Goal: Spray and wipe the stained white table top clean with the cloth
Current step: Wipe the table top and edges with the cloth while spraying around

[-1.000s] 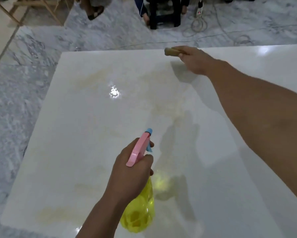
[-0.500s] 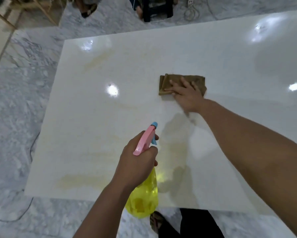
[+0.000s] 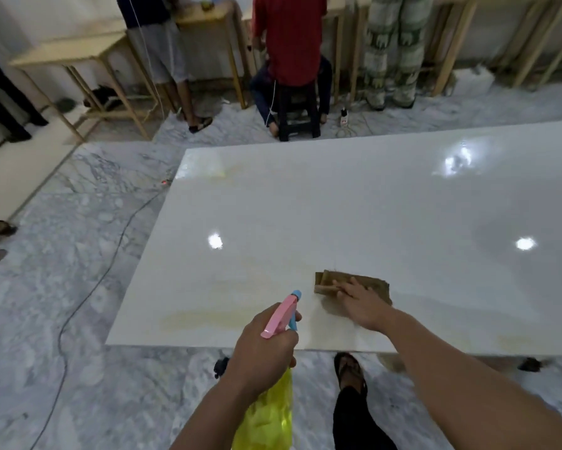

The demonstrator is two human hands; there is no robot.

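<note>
The glossy white table top (image 3: 354, 216) fills the middle of the view, with yellowish stains (image 3: 208, 319) along its near left edge and at the far left corner. My right hand (image 3: 362, 303) presses flat on a folded brown cloth (image 3: 370, 284) near the front edge. My left hand (image 3: 262, 355) grips a spray bottle (image 3: 266, 417) with a yellow body and a pink trigger head, held just off the table's near edge, nozzle pointing over the table.
Marble floor surrounds the table; a black cable (image 3: 88, 287) runs across it on the left. Beyond the far edge a person sits on a dark stool (image 3: 299, 112), others stand by wooden tables (image 3: 78, 56). My sandalled foot (image 3: 351, 371) is under the near edge.
My right hand has dragged the cloth from the table's far side back to the near edge. The view has tilted up and pulled back. The left hand keeps its hold on the bottle.
</note>
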